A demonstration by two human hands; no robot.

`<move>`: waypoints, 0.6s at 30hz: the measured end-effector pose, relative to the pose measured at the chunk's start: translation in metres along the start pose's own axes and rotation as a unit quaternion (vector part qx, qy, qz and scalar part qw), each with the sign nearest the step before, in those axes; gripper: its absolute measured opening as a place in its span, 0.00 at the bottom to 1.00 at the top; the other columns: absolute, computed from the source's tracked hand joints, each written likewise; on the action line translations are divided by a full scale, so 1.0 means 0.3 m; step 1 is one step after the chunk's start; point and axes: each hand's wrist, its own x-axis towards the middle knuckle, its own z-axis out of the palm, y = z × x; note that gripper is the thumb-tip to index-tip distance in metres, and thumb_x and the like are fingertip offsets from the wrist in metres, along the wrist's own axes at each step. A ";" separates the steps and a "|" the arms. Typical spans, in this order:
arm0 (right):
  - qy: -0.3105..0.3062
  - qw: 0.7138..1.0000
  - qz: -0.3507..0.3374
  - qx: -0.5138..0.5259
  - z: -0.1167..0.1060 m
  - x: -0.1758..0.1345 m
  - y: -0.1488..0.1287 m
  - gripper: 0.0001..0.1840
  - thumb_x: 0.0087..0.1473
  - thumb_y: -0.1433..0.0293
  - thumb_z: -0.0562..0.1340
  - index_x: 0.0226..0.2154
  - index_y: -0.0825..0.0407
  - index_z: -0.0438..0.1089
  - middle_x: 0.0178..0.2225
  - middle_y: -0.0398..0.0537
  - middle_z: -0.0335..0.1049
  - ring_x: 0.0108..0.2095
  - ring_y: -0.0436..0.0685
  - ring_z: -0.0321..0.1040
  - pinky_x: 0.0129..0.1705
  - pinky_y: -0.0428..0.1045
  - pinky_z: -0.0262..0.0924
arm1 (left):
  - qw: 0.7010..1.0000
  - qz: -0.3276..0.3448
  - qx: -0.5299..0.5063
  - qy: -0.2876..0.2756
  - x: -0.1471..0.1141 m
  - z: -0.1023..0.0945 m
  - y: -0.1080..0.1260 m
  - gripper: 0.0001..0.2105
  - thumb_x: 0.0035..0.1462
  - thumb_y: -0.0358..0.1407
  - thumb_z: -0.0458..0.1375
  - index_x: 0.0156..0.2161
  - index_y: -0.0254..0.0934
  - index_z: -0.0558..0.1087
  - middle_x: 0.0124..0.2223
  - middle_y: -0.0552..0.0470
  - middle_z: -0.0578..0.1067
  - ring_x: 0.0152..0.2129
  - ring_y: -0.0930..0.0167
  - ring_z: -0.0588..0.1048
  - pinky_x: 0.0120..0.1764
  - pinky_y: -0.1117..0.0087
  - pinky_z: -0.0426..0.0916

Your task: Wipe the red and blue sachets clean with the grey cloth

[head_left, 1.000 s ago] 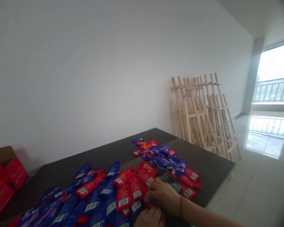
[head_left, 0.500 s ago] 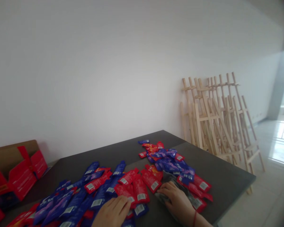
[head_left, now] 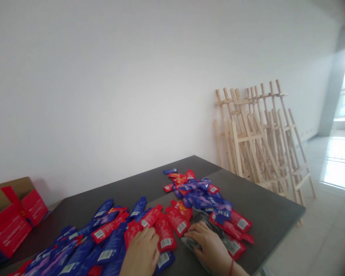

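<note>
My left hand (head_left: 142, 251) lies over a red sachet (head_left: 132, 231) at the near edge of the left-hand pile, fingers together and bent down onto it. The fingertips are partly hidden. Beside it lie another red sachet (head_left: 165, 234) with a barcode label and a blue sachet (head_left: 164, 260). A crumpled dark grey cloth (head_left: 199, 216) is under my right hand (head_left: 207, 243), whose curled fingers grip it against the table. Just beyond that hand is a heap of blue sachets (head_left: 204, 199) mixed with red ones.
Both piles rest on a dark table (head_left: 264, 222). An opened red cardboard box (head_left: 11, 230) stands at the far left. Several wooden easels (head_left: 253, 142) lean against the white wall (head_left: 117, 96) behind the table's right side. One blue sachet (head_left: 170, 171) lies apart near the back.
My left hand has moved forward and slightly right onto the red sachet. My right hand stays on the cloth. The whole view has shifted a little.
</note>
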 end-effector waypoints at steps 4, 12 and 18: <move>0.018 0.999 -0.007 0.028 -0.002 -0.001 0.000 0.22 0.53 0.78 0.59 0.46 0.43 0.78 0.47 0.45 0.76 0.48 0.60 0.68 0.53 0.52 0.61 | 0.998 -0.014 -0.028 -0.058 0.190 0.089 0.188 0.23 0.57 0.28 0.58 0.59 0.34 0.71 0.64 0.37 0.69 0.62 0.56 0.67 0.61 0.56 0.63; 0.080 0.993 0.004 0.089 0.001 0.007 0.029 0.16 0.56 0.75 0.59 0.43 0.46 0.78 0.47 0.51 0.76 0.48 0.62 0.70 0.55 0.56 0.62 | 0.993 -0.017 -0.022 -0.112 0.273 0.149 0.264 0.21 0.60 0.18 0.45 0.49 0.30 0.77 0.49 0.39 0.80 0.48 0.62 0.78 0.49 0.65 0.71; 0.175 0.971 0.036 0.157 0.000 0.006 0.056 0.17 0.60 0.73 0.56 0.48 0.48 0.75 0.50 0.55 0.74 0.52 0.65 0.68 0.58 0.60 0.62 | 0.991 0.007 -0.044 -0.123 0.139 0.236 0.339 0.21 0.59 0.18 0.48 0.50 0.37 0.77 0.51 0.44 0.80 0.49 0.66 0.78 0.50 0.66 0.70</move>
